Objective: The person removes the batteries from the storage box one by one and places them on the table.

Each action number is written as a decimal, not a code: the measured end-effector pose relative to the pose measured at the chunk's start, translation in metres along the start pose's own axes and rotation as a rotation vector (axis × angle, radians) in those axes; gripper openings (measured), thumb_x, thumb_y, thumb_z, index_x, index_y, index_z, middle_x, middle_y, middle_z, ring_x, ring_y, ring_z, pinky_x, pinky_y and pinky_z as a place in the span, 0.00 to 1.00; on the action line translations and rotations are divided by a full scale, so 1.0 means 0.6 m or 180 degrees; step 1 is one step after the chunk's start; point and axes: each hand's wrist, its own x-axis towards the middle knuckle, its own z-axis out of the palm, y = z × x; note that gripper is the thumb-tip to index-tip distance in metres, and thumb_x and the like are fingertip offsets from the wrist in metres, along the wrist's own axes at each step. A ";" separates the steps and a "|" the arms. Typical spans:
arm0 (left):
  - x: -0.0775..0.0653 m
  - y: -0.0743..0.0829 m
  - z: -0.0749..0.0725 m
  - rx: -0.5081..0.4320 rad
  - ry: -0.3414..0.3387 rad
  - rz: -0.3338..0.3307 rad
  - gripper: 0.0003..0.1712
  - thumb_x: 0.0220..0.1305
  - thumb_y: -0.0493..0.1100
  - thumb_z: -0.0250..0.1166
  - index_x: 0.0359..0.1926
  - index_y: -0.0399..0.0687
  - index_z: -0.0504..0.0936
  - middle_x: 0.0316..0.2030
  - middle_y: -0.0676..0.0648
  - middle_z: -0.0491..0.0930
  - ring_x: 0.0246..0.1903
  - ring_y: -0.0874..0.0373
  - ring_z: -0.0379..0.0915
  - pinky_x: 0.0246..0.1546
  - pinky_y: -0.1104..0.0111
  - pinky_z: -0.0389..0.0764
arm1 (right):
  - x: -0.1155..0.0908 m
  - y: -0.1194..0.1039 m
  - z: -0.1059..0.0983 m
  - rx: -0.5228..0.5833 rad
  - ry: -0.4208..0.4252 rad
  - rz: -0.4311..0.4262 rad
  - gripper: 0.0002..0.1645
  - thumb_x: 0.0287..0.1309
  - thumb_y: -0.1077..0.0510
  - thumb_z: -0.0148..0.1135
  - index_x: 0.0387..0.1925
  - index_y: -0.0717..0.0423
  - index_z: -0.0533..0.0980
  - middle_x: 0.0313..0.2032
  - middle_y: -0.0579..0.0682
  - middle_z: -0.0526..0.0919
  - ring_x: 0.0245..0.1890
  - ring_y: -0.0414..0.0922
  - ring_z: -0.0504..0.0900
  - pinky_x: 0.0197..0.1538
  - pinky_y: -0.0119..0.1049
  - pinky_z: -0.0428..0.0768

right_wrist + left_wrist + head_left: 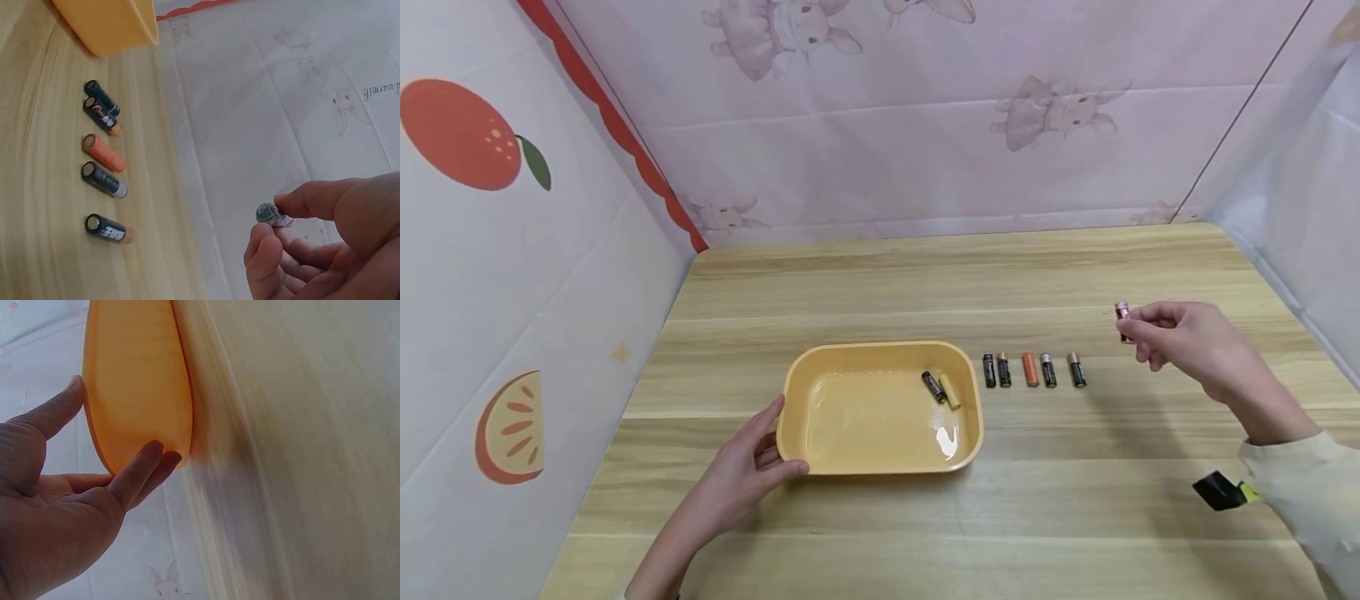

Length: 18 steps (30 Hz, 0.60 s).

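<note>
A yellow plastic basin sits on the table. My left hand holds its near left corner, with the thumb at the near rim and the other fingers against the outside of the end wall. Inside, toward the right, lie a black battery and a yellow battery. My right hand pinches a pink-red battery between thumb and fingers, above the table at the right. In the right wrist view, the grey end of that battery faces the camera.
Right of the basin several batteries lie in a row: two dark ones, an orange battery, a black one with a silver end, and a black one with a copper end. A printed cloth wall rises behind the wooden table.
</note>
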 end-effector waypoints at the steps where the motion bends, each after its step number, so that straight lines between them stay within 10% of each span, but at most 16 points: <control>1: 0.000 0.000 0.000 -0.0002 0.0000 0.0003 0.57 0.61 0.37 0.76 0.81 0.35 0.49 0.76 0.29 0.55 0.64 0.37 0.73 0.56 0.68 0.83 | 0.001 0.004 0.001 0.0000 -0.0010 0.0017 0.29 0.77 0.48 0.58 0.56 0.74 0.74 0.29 0.48 0.80 0.26 0.40 0.79 0.31 0.34 0.85; 18: 0.002 0.001 0.000 0.0023 -0.0022 0.0006 0.57 0.62 0.36 0.75 0.81 0.33 0.48 0.76 0.29 0.54 0.65 0.36 0.72 0.56 0.67 0.83 | 0.011 0.072 0.031 -0.0056 -0.0239 0.0207 0.26 0.76 0.52 0.59 0.53 0.76 0.77 0.27 0.49 0.80 0.26 0.39 0.78 0.30 0.33 0.86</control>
